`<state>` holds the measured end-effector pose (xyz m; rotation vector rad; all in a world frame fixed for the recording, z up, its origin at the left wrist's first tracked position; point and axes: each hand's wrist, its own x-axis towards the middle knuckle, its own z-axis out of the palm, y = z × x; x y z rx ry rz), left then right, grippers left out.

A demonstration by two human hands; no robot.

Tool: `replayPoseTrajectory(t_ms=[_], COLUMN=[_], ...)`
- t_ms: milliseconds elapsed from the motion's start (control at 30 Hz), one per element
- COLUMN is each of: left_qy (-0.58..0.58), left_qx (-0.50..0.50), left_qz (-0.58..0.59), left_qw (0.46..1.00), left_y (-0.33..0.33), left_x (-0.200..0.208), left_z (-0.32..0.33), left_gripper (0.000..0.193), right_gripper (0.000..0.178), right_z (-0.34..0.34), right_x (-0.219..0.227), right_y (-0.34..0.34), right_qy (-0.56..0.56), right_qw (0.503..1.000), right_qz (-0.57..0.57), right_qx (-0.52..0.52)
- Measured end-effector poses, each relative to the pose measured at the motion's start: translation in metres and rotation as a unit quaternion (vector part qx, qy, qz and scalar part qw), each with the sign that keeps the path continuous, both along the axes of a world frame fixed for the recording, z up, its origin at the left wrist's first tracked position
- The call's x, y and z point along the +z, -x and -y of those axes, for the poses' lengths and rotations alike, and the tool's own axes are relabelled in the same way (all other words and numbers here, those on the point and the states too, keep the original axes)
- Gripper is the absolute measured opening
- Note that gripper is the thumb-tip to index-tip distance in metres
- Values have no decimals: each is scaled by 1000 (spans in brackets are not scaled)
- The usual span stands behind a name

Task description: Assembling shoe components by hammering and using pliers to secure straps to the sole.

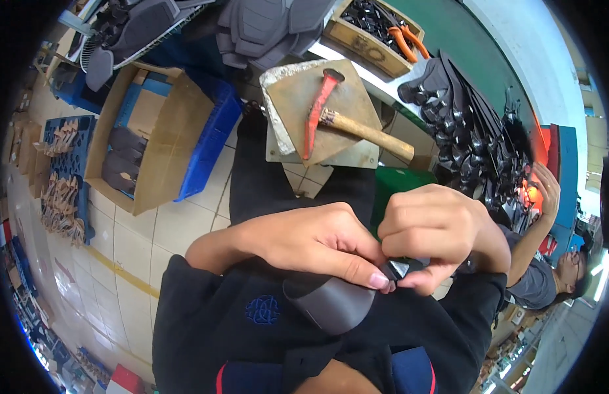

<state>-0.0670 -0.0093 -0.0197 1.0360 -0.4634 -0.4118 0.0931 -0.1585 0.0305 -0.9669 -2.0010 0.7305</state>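
Close to my chest, my left hand [311, 241] is closed, its thumb and fingers pinching the end of a dark grey, curved strap-like piece [334, 307]. The wide part of this piece hangs bent below the left thumb. Against it, my right hand [434, 226] has its fingers curled and its thumb pressed on a small shiny black piece [397, 268] at the strap's end. The fingertips of both hands nearly meet there and partly hide the join. Beyond my hands, a hammer [367, 134] with a red head and wooden handle lies on a brown board [347, 88].
The board rests on a pale slab [276, 108]. A wooden box [367, 47] holds small black parts and orange-handled pliers [409, 43]. Dark straps with shiny black ends [459, 118] are heaped at right. Left stand a cardboard box [161, 148] and blue crate [209, 144]. A co-worker's hand [547, 190] is at right.
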Motion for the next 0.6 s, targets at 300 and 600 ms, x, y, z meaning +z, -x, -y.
replayPoseTrajectory(t_ms=[300, 600], left_qy=[3, -77], left_qx=[-52, -15], left_qz=[40, 64], left_qw=[998, 995], left_y=[0, 6], left_x=[4, 1], left_z=[4, 8], left_gripper=[26, 30], right_gripper=[28, 28], right_z=[10, 18], right_x=[8, 1], right_y=[15, 12], right_qy=[2, -25], right_qw=[999, 999], right_qz=[-35, 27], right_qx=[0, -11])
